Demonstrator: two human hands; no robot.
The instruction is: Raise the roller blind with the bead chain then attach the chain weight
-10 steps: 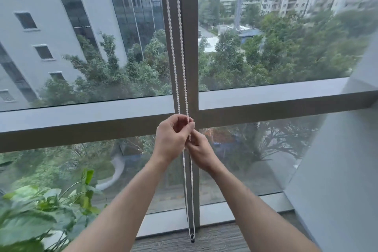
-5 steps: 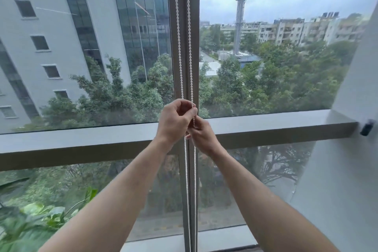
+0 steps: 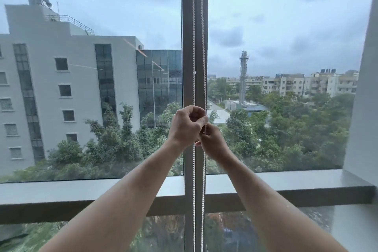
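Observation:
A white bead chain (image 3: 194, 47) hangs as two strands in front of the dark vertical window post (image 3: 187, 26). My left hand (image 3: 187, 126) is closed around the strands at mid-height. My right hand (image 3: 212, 143) sits just below and to the right, fingers pinched on the right strand. Both strands run on down past the hands and out of the bottom of the view. The roller blind and the chain weight are out of sight.
A grey horizontal window rail (image 3: 81, 196) crosses below my forearms. A white wall (image 3: 362, 129) closes the right side. Glass panes fill the area on both sides of the post, with buildings and trees outside.
My view has tilted upward, so the floor, the plant and the chain's bottom end have left the frame. Both hands stay gripped on the chain, higher along it than before.

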